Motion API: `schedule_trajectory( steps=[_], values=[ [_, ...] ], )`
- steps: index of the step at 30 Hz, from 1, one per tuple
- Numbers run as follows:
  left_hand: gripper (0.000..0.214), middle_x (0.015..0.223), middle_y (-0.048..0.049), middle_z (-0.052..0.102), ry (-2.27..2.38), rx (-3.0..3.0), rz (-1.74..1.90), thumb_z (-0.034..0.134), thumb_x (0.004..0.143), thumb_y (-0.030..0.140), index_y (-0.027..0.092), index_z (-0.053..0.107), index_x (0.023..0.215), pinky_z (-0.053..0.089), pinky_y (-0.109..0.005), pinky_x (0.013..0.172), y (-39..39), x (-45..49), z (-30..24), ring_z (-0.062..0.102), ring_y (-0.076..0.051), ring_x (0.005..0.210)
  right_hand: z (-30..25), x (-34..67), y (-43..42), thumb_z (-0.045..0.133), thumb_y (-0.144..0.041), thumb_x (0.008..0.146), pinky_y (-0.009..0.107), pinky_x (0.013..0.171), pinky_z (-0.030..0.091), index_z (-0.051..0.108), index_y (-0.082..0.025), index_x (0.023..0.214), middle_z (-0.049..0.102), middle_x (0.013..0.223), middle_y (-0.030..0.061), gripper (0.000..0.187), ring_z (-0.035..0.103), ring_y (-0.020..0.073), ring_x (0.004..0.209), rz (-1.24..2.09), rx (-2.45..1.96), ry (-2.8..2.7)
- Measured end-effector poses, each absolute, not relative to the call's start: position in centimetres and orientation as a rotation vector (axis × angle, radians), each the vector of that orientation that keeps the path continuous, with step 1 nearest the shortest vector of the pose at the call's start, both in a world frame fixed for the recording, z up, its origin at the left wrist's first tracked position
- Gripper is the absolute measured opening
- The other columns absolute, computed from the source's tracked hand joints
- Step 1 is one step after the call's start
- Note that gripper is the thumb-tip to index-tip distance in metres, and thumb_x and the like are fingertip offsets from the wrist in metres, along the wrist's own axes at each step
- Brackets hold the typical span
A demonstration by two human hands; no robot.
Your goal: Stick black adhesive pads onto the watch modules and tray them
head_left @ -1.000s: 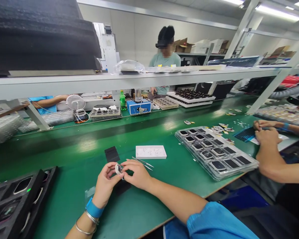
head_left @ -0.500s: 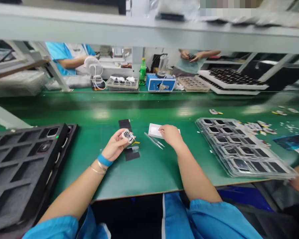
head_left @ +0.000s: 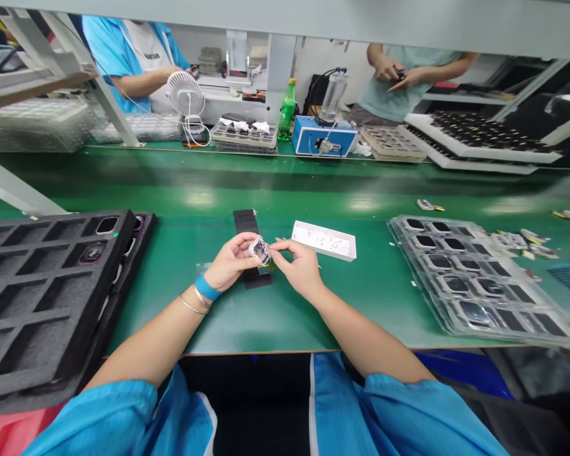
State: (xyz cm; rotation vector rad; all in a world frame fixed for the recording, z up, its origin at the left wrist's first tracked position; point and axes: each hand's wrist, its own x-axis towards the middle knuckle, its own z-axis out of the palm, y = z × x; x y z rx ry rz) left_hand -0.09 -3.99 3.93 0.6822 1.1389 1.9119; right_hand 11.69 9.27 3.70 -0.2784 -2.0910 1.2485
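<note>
My left hand (head_left: 230,261) grips an open smartwatch body (head_left: 260,252) with its inner parts showing, tilted up above the green table. Thumb and forefinger of my right hand (head_left: 298,265) are pinched together at the watch's right edge; whatever they hold is too small to make out. Just behind my right hand lies a shallow white box (head_left: 346,251) with many tiny dark pieces inside. Under the watch, a black strip (head_left: 245,220) lies on the table, partly covered by my left hand. My right hand hides most of the tweezers.
Black foam trays (head_left: 47,304) with square pockets and a few watches are stacked at left. At right, a clear tray (head_left: 425,288) holds several watches, with loose watch parts (head_left: 508,240) beyond it. Across the table are a fan (head_left: 185,94), a blue device (head_left: 323,136) and two people.
My right hand has moved left from the white box to the watch, pinching beside it. The left hand keeps hold of the watch. The camera view has tipped downward.
</note>
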Motion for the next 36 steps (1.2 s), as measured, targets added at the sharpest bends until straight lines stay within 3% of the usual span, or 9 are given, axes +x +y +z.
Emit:
schedule_trajectory(
  steps=[3,6,10,13,16,20,24,29,36],
  values=[
    [0.053,0.089,-0.0019,0.068,1.200,0.715,1.922,0.091,0.052,0.018,0.016,0.063,0.098,0.055,-0.025,0.074,-3.9,0.0,3.7,0.065,-0.013,0.078,3.3,11.6,9.4,0.059,-0.032,0.086,0.046,0.105,0.048,0.069,-0.023,0.082,0.073,0.089,0.0013,0.014,0.068,0.0238,0.104,1.158,-0.241,-2.141],
    [0.053,0.089,-0.0031,0.068,1.253,0.741,1.932,0.090,0.051,0.017,0.015,0.064,0.097,0.055,-0.026,0.075,-3.7,-0.1,3.2,0.066,-0.014,0.081,2.8,11.4,9.5,0.054,-0.031,0.089,0.049,0.111,0.042,0.068,-0.025,0.083,0.072,0.090,-0.0001,0.016,0.069,0.0203,0.092,1.049,-0.168,-2.207],
    [0.053,0.088,-0.0030,0.069,1.271,0.714,1.935,0.090,0.051,0.017,0.015,0.064,0.096,0.056,-0.025,0.073,-3.4,-0.2,2.9,0.066,-0.014,0.078,2.3,10.7,9.8,0.056,-0.030,0.089,0.049,0.111,0.042,0.064,-0.023,0.081,0.071,0.086,0.0025,0.013,0.067,0.0197,0.087,1.058,-0.187,-2.269],
    [0.052,0.088,-0.0021,0.068,1.235,0.666,1.926,0.090,0.051,0.018,0.016,0.063,0.096,0.056,-0.023,0.071,-3.5,-0.3,3.2,0.066,-0.012,0.076,2.2,10.2,10.1,0.063,-0.039,0.084,0.042,0.096,0.053,0.060,-0.022,0.088,0.070,0.092,0.0043,0.018,0.067,0.0191,0.092,1.484,-0.269,-2.119],
    [0.052,0.089,-0.0024,0.069,1.202,0.636,1.918,0.090,0.054,0.021,0.017,0.062,0.098,0.056,-0.022,0.072,-3.9,-0.7,3.9,0.066,-0.012,0.077,2.3,10.1,10.4,0.080,-0.044,0.067,0.035,0.084,0.059,0.058,-0.021,0.096,0.069,0.098,0.0029,0.043,0.069,0.0175,0.091,2.058,-0.229,-1.956],
    [0.053,0.095,-0.0040,0.071,1.196,0.590,1.936,0.091,0.053,0.024,0.018,0.063,0.098,0.057,-0.025,0.076,-4.4,-1.6,4.2,0.069,-0.015,0.084,2.9,10.5,11.1,0.085,-0.044,0.061,0.030,0.067,0.060,0.062,-0.017,0.087,0.069,0.077,0.0015,0.043,0.068,0.0145,0.069,2.365,-0.294,-1.949],
    [0.051,0.093,-0.0043,0.071,1.180,0.544,1.843,0.089,0.056,0.025,0.018,0.064,0.100,0.058,-0.031,0.080,-4.3,-2.2,3.8,0.069,-0.017,0.083,3.4,10.7,12.0,0.082,-0.046,0.067,0.028,0.065,0.059,0.067,-0.019,0.098,0.069,0.078,0.0003,0.044,0.065,0.0121,0.066,2.113,-0.310,-1.886],
    [0.049,0.091,-0.0042,0.071,1.109,0.529,1.645,0.086,0.062,0.022,0.018,0.064,0.105,0.059,-0.037,0.083,-4.2,-2.0,3.3,0.070,-0.019,0.082,3.4,10.9,11.5,0.072,-0.049,0.079,0.032,0.079,0.057,0.070,-0.020,0.097,0.070,0.091,0.0037,0.034,0.066,0.0166,0.083,1.614,-0.209,-2.010],
    [0.041,0.086,-0.0030,0.070,1.135,0.393,1.548,0.079,0.064,0.009,0.017,0.064,0.102,0.061,-0.028,0.071,-3.8,-0.6,3.5,0.070,-0.016,0.078,3.3,11.2,10.4,0.059,-0.026,0.092,0.035,0.086,0.052,0.070,-0.023,0.108,0.069,0.091,0.0034,0.019,0.062,0.0181,0.088,1.046,-0.001,-2.189]
  ],
)
